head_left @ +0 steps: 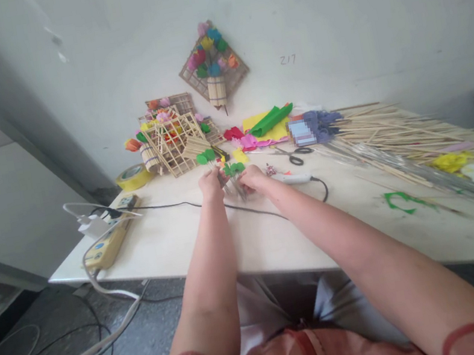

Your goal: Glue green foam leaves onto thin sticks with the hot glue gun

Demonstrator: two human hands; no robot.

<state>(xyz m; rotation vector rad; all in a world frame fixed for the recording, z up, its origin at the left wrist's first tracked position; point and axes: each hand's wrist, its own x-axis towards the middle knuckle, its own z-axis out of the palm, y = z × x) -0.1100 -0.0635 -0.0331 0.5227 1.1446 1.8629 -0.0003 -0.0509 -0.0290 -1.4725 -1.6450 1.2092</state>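
Over the middle of the table, my left hand (211, 184) is closed around thin stems. Green paper leaf shapes (206, 156) rise just above it. My right hand (254, 179) is close beside it, fingers pinched on the thin stems of another green paper flower (234, 168). Those stems (234, 191) hang down between the hands and are blurred. A small yellow paper piece (240, 155) shows just behind the fingers. Right of my right hand lies a white glue gun (293, 178) with a black cord. Black-handled scissors (295, 157) rest farther back.
Stick lattices with paper flowers (175, 136) lean at the back left, near yellow tape (133, 177) and a power strip (113, 239). Another flower lattice (212, 65) hangs on the wall. Coloured paper (271, 122), wooden sticks (394, 131) and wires (429, 177) cover the right side.
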